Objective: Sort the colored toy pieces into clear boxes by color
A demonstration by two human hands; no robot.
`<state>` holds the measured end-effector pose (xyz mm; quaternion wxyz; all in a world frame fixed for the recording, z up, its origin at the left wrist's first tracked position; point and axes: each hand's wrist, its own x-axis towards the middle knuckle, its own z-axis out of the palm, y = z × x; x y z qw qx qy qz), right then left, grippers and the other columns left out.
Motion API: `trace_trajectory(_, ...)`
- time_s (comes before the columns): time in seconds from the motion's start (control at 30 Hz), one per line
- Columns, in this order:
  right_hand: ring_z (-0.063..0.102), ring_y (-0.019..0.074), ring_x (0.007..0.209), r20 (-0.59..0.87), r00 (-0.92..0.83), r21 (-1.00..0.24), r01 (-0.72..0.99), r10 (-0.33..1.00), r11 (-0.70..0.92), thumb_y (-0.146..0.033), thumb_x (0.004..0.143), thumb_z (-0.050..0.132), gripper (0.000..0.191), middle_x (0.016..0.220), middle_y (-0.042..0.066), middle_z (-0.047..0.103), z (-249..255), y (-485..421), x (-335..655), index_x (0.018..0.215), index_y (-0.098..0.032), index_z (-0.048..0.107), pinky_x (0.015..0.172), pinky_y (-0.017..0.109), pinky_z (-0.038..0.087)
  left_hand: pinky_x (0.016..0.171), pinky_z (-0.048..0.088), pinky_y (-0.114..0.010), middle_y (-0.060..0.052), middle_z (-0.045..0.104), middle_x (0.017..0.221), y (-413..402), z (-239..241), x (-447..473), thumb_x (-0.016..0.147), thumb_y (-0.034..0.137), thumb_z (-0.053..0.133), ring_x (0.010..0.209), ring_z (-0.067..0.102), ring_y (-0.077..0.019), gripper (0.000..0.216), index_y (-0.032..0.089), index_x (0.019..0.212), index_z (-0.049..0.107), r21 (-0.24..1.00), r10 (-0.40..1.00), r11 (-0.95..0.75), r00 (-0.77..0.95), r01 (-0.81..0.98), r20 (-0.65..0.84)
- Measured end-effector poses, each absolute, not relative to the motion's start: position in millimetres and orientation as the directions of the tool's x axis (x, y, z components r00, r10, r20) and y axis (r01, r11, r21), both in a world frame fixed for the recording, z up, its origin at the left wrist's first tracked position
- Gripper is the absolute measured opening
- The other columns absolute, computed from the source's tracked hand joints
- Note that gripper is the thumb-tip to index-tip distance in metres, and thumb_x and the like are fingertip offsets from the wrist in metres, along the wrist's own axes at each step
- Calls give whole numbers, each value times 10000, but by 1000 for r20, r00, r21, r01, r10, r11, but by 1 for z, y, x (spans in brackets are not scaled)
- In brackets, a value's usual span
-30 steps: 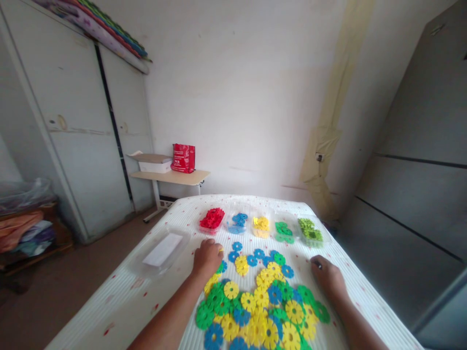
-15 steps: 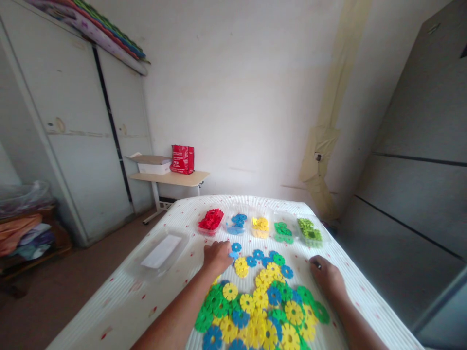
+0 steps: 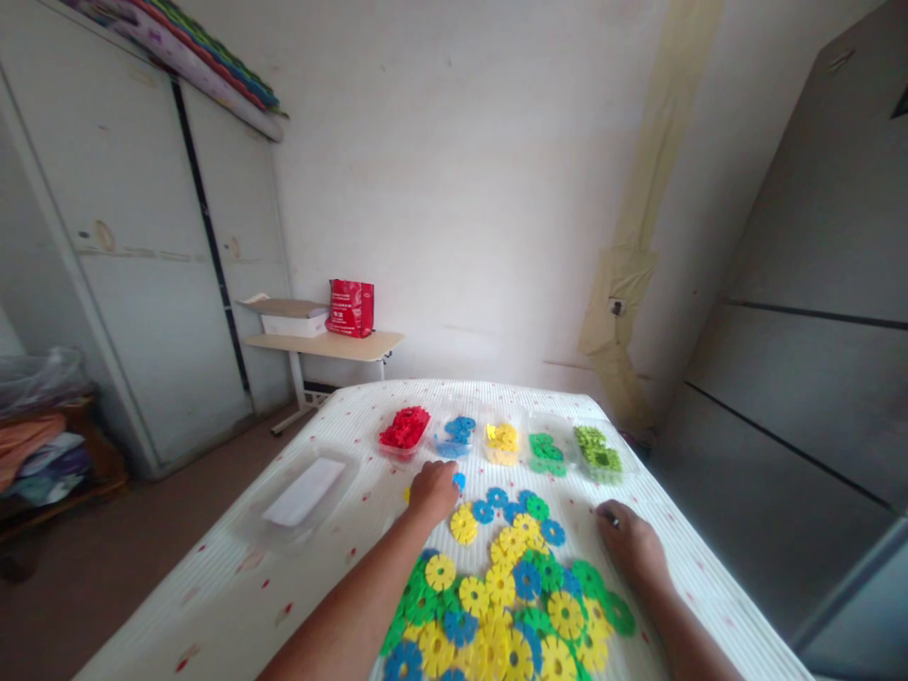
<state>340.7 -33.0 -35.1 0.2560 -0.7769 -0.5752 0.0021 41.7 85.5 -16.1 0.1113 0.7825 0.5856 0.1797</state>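
My left hand is closed above the far part of the table, its fingertips pinched at a blue flower-shaped plastic disc. Part of a yellow disc shows at its left side. Curled at the right of the pile, my right hand rests on the table; a small dark spot shows at its fingers, and what they hold, if anything, is hidden. Between my arms spreads a pile of yellow, green and blue discs. A single yellow disc lies just right of my left hand.
Along the far edge stand clear boxes with red pieces, blue discs, yellow discs, green discs and light green pieces. A clear tray with white paper lies left. Behind stands a small table with a red bag.
My left hand has moved slightly right and up over the blue discs, hiding one of them. A bit of yellow now shows left of it. My right hand stays nearly in place.
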Motion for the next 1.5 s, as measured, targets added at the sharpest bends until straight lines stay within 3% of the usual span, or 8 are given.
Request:
trace_trajectory(0.27,601,170,758,280,327,-391,898,903,-204,-266,756,384,192,832,30,652,-38,-32,343,772,-216,568,661,238,398,661,399,-220,9,625,696,76,-21,37,643,98,533,734,573,-144,130,182,706,609,573,928,-373,306,729,215)
trace_trajectory(0.53,602,173,774,281,344,-393,893,896,-220,-265,753,395,195,866,33,653,-39,-32,340,800,-215,577,664,240,396,458,405,-180,38,589,585,122,18,39,688,102,522,463,549,-88,375,128,1062,520,804,966,-253,94,539,241)
trace_trajectory(0.73,603,170,765,302,318,-416,892,899,-175,-242,743,387,198,833,35,657,-41,-32,343,770,-206,580,675,243,399,629,465,-245,-6,630,665,157,40,35,609,40,563,643,616,-147,373,141,968,589,777,943,-247,-40,579,331)
trace_trajectory(0.87,604,175,759,309,319,-432,887,896,-166,-251,733,406,196,836,37,659,-41,-33,343,771,-204,592,662,248,398,765,446,-268,-40,649,793,134,25,18,638,57,521,810,598,-169,205,158,782,627,710,897,-311,-51,631,438)
trace_trajectory(1.17,597,178,768,290,334,-405,892,897,-202,-252,748,412,203,876,46,656,-41,-33,341,815,-200,597,652,250,387,650,461,-226,-3,659,717,57,-30,-29,665,185,471,649,594,-132,143,192,686,612,684,875,-353,-35,639,484)
trace_trajectory(1.37,587,174,753,285,346,-384,896,894,-224,-241,749,421,202,873,52,654,-40,-34,338,811,-195,607,632,247,374,560,470,-219,4,648,626,48,-53,-53,662,268,454,590,605,-147,206,183,743,623,816,937,-222,-116,534,331)
trace_trajectory(1.5,584,166,756,276,350,-370,898,895,-237,-251,767,415,211,866,55,650,-35,-36,330,803,-195,615,628,238,369,549,466,-224,7,642,597,49,-56,-55,655,300,462,597,608,-159,211,189,730,625,838,945,-186,-139,513,295)
